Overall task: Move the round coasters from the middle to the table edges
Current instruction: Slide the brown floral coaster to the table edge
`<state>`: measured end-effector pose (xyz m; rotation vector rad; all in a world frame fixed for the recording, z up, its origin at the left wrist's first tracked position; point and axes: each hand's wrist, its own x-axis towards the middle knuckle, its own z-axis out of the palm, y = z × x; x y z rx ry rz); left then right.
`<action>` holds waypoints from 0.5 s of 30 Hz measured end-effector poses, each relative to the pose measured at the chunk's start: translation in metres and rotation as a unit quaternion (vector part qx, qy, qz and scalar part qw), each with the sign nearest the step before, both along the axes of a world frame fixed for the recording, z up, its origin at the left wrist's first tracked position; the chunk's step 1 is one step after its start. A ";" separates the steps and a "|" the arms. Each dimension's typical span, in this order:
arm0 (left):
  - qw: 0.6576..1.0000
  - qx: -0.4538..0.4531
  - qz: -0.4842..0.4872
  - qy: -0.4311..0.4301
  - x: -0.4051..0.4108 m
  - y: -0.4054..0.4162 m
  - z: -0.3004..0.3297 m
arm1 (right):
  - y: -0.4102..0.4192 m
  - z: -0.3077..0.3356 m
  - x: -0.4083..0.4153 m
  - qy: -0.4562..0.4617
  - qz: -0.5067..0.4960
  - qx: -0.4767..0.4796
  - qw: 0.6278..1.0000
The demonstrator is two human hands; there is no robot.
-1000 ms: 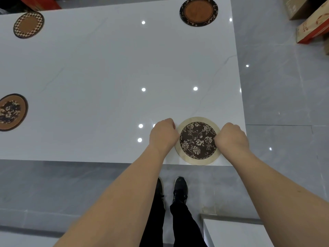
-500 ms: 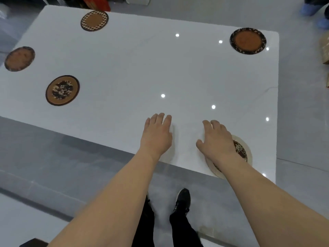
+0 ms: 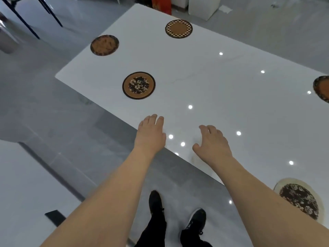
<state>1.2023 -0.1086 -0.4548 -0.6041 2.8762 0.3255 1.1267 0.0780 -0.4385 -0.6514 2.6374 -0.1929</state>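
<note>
Several round coasters lie on the white table (image 3: pixel 222 97). A dark floral coaster with a cream rim (image 3: pixel 299 199) rests at the near edge, right of my right forearm. An orange coaster with a black flower centre (image 3: pixel 138 85) sits near the table's left end. A brown coaster (image 3: pixel 104 45) lies at the far left corner, and a checker-rimmed coaster (image 3: pixel 179 29) at the far edge. A dark-rimmed orange coaster (image 3: pixel 323 89) is cut off at the right. My left hand (image 3: pixel 151 134) and my right hand (image 3: pixel 212 142) hover empty over the near edge, fingers apart.
Grey tiled floor surrounds the table, and my black shoes (image 3: pixel 178 211) stand just before its near edge. A second white surface (image 3: pixel 23 184) lies at the lower left. Black chair legs (image 3: pixel 32 16) and a white box (image 3: pixel 203 6) stand beyond the table.
Both hands let go of the cream-rimmed floral coaster at the near edge and moved left, opening out. The view has swung left, so that coaster now sits at the lower right.
</note>
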 end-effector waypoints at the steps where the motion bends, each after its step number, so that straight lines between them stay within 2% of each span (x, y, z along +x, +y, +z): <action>1: 1.000 -0.001 0.007 0.002 0.004 -0.016 0.001 | -0.016 0.001 0.003 0.002 0.006 -0.001 1.000; 8: 0.999 -0.008 0.049 -0.014 0.031 -0.091 0.000 | -0.096 -0.002 0.012 -0.004 0.049 -0.011 0.999; 15: 0.995 -0.005 0.101 -0.006 0.031 -0.132 0.003 | -0.144 -0.005 -0.008 0.010 0.081 -0.010 0.997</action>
